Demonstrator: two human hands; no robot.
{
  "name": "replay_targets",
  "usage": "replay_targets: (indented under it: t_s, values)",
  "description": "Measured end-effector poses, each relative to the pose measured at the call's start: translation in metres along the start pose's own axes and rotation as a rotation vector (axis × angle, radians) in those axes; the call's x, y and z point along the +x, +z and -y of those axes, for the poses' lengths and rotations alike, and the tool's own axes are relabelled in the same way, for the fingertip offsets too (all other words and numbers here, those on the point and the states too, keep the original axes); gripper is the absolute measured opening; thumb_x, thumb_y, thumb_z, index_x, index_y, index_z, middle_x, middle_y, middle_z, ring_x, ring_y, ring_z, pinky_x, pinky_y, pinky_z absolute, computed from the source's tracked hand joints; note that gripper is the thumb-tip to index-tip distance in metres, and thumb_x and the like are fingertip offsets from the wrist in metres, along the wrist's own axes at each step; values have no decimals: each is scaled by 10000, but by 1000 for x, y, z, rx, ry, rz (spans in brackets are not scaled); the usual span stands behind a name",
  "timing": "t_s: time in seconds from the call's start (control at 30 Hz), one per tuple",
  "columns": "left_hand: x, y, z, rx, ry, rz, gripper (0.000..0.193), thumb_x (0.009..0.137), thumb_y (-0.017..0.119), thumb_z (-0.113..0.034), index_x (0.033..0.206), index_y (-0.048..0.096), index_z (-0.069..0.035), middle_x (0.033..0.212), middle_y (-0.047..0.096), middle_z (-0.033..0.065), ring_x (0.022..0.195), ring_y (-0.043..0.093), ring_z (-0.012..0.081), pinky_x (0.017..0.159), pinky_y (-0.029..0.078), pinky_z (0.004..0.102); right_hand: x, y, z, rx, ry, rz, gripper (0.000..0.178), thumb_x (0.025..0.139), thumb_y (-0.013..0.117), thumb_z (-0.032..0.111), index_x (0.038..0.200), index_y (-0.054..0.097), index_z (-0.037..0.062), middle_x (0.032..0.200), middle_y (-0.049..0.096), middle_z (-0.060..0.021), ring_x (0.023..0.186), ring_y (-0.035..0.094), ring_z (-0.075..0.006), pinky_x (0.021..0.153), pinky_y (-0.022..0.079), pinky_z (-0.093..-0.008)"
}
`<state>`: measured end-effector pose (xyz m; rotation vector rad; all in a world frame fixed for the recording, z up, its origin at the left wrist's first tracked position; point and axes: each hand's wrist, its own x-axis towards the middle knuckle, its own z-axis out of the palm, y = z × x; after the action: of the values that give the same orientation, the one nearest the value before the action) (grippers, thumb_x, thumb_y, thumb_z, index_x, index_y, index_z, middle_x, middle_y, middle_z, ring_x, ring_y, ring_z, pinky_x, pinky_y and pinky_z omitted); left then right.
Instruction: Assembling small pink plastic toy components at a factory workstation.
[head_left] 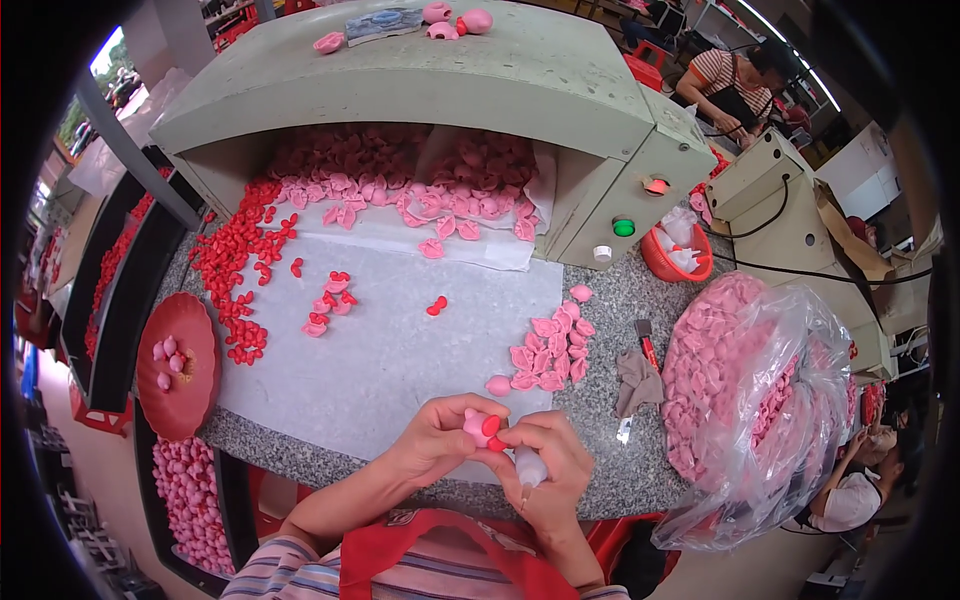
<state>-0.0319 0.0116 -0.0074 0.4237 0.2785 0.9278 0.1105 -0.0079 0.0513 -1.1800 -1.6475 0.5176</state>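
Head view: over the near edge of the flat white sheet (400,345), the left hand (437,438) grips a rounded pink piece (473,423); the right hand (558,462) pinches a glossy red lobed piece (496,443) against it and clasps a translucent white bottle (531,467).

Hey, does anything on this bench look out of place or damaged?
Nothing looks clearly damaged. One small oddity: a red piece lies alone on the white sheet, apart from the red heap at left. A grey rag lies crumpled on the countertop.

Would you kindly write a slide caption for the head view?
Left hand holds a pink piece; right hand, a red part and bottle.
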Motion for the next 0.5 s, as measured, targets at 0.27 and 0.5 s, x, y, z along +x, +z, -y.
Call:
replay_targets:
  t_s: [0.27, 0.5]
  values:
    - [2, -7, 6, -84, -37, 43, 399, 736, 681, -164, 1044, 519, 32, 986, 550, 75, 951, 550, 199, 853, 434, 346, 0, 5, -1, 3, -9, -21, 276, 581, 777, 55, 791, 598, 66, 755, 560, -56, 607, 579, -168, 485, 460, -263]
    - [2, -12, 12, -164, -53, 77, 429, 741, 683, -241, 1049, 510, 4, 1011, 511, 58, 982, 505, 186, 874, 389, 348, -1, 9, 0, 21, 29, -22, 278, 563, 781, 58, 761, 585, 50, 724, 535, -68, 617, 545, -188, 514, 435, -267]
